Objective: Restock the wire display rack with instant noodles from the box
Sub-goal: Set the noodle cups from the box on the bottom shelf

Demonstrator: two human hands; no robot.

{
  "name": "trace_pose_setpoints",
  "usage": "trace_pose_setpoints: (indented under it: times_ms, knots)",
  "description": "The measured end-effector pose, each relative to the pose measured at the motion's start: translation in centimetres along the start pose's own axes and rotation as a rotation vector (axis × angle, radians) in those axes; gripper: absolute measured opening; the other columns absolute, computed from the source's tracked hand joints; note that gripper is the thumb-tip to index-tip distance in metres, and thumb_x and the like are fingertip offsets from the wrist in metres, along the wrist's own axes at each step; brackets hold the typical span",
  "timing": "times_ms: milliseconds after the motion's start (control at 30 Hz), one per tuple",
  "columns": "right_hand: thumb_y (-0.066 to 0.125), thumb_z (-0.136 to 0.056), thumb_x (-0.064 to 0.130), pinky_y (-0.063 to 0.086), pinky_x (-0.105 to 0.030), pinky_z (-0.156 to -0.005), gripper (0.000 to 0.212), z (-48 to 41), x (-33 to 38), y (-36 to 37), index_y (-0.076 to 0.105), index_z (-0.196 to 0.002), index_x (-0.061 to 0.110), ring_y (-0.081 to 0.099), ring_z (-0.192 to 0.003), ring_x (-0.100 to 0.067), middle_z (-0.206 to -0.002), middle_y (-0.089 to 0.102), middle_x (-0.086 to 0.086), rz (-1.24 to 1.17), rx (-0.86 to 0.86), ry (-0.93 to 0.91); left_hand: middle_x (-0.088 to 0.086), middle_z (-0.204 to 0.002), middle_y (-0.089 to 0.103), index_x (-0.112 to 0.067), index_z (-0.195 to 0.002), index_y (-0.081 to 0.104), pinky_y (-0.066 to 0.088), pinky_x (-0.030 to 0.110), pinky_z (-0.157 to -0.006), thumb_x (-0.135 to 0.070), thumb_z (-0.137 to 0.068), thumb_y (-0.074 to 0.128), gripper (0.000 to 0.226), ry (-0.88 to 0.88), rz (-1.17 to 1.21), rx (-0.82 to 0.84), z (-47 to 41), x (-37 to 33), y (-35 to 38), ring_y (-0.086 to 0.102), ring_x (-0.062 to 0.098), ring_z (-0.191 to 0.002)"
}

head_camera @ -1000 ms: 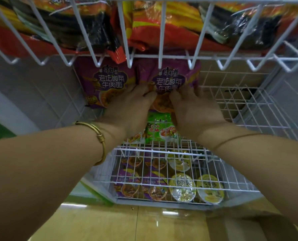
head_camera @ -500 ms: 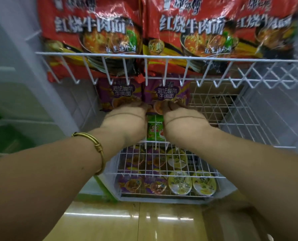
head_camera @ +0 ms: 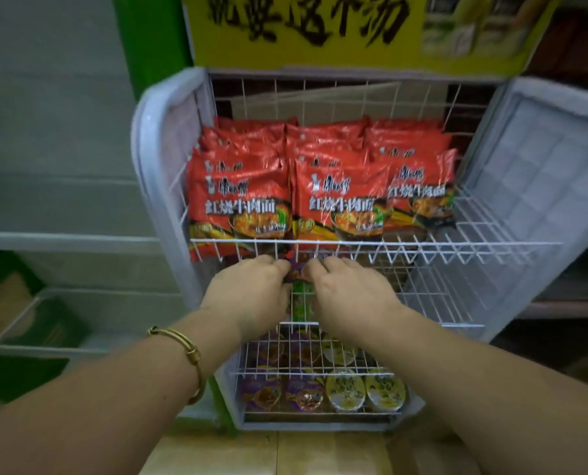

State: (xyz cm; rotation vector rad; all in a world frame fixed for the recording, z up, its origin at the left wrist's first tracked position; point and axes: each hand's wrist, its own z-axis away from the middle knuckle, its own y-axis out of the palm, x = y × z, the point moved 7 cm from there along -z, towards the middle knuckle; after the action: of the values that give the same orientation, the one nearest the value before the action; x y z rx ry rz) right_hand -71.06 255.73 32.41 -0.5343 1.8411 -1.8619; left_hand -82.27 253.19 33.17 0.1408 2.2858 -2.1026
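Note:
The white wire display rack (head_camera: 457, 243) stands in front of me with three tiers. Red instant noodle packs (head_camera: 241, 200) fill the left and middle of the top tier. Both my hands reach under that tier's front rail onto the middle tier. My left hand (head_camera: 248, 289) and my right hand (head_camera: 351, 289) meet with fingers curled on a purple noodle pack (head_camera: 297, 274), most of it hidden by the rail and my fingers. A green pack (head_camera: 299, 303) shows just below, between my hands. The box is not in view.
Cup noodles (head_camera: 345, 389) with purple and yellow lids sit on the bottom tier. The middle tier's right half (head_camera: 440, 286) is bare wire. A yellow sign (head_camera: 320, 29) tops the rack. Blurred shelving (head_camera: 29, 320) stands to the left, wooden floor (head_camera: 285, 454) below.
My view has pulled back and risen, so the whole rack and the sign now show. My hands stay together on the purple pack, drawn slightly toward the front of the middle tier.

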Motion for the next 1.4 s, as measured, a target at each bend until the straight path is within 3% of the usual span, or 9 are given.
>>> trace_pose_setpoints:
  times_ms: [100,300,433,800,933,1167,1400]
  knots:
    - [0.056,-0.094,0.027,0.051,-0.043,-0.091,0.053,0.7,0.0,-2.9,0.036,-0.142,0.015,0.05,-0.122,-0.028,-0.134,0.051,-0.006,0.0,-0.022,0.0,-0.006,-0.104,0.061,-0.026,-0.108,0.058,0.054,0.037,-0.076,-0.036,-0.098,0.043,0.02,-0.008,0.012,-0.029,0.6,0.5,-3.1,0.06,0.019,-0.097]
    - [0.05,-0.096,0.02,0.052,-0.043,-0.091,0.048,0.6,0.4,-7.5,0.036,-0.141,0.012,0.052,-0.118,-0.031,-0.131,0.051,-0.009,0.013,-0.048,0.005,-0.005,-0.117,0.061,-0.027,-0.124,0.056,0.054,0.037,-0.084,-0.036,-0.097,0.047,0.03,-0.034,0.032,-0.084,1.0,2.5,-8.4,0.06,0.018,-0.105]
    - [0.05,-0.098,0.023,0.05,-0.044,-0.098,0.058,-0.3,1.2,-9.5,0.028,-0.15,0.01,0.048,-0.127,-0.03,-0.14,0.048,-0.009,0.007,-0.082,-0.014,-0.005,-0.119,0.06,-0.021,-0.119,0.058,0.053,0.038,-0.085,-0.035,-0.097,0.048,0.028,-0.026,0.018,-0.105,0.8,3.2,-10.1,0.056,0.019,-0.109]
    - [0.054,-0.098,0.024,0.046,-0.045,-0.104,0.062,-5.6,2.4,-8.3,0.025,-0.151,0.009,0.04,-0.135,-0.03,-0.146,0.042,-0.01,0.004,-0.1,-0.09,0.003,-0.149,0.043,-0.014,-0.146,0.04,0.036,0.038,-0.114,-0.033,-0.093,0.059,0.059,-0.064,-0.001,-0.127,-2.8,5.4,-9.7,0.037,0.022,-0.138]
    - [0.054,-0.099,0.023,0.035,-0.045,-0.115,0.064,-7.7,2.5,-7.9,0.022,-0.153,0.008,0.028,-0.144,-0.033,-0.153,0.033,-0.013,0.044,-0.156,-0.15,0.007,-0.157,0.027,-0.012,-0.152,0.028,0.022,0.036,-0.119,-0.033,-0.093,0.061,0.071,-0.074,-0.042,-0.091,-4.8,6.2,-8.1,0.022,0.025,-0.146]
    - [0.047,-0.1,0.025,-0.001,-0.054,-0.122,0.076,-10.5,3.0,-6.8,0.001,-0.157,0.005,-0.003,-0.152,-0.037,-0.165,0.0,-0.017,0.166,-0.25,-0.229,0.01,-0.164,-0.002,-0.012,-0.156,-0.003,0.01,0.039,-0.123,-0.024,-0.092,0.062,0.092,-0.125,-0.171,-0.016,-6.5,8.1,-5.5,-0.003,0.029,-0.151]
    - [0.049,-0.099,0.031,-0.005,-0.067,-0.116,0.085,-12.5,2.8,-6.1,-0.008,-0.156,0.003,-0.006,-0.151,-0.039,-0.165,-0.008,-0.018,0.196,-0.235,-0.215,0.013,-0.164,-0.001,-0.01,-0.155,-0.007,0.011,0.04,-0.121,-0.029,-0.097,0.051,0.084,-0.157,-0.275,-0.046,-7.4,7.7,-5.4,-0.001,0.03,-0.151]
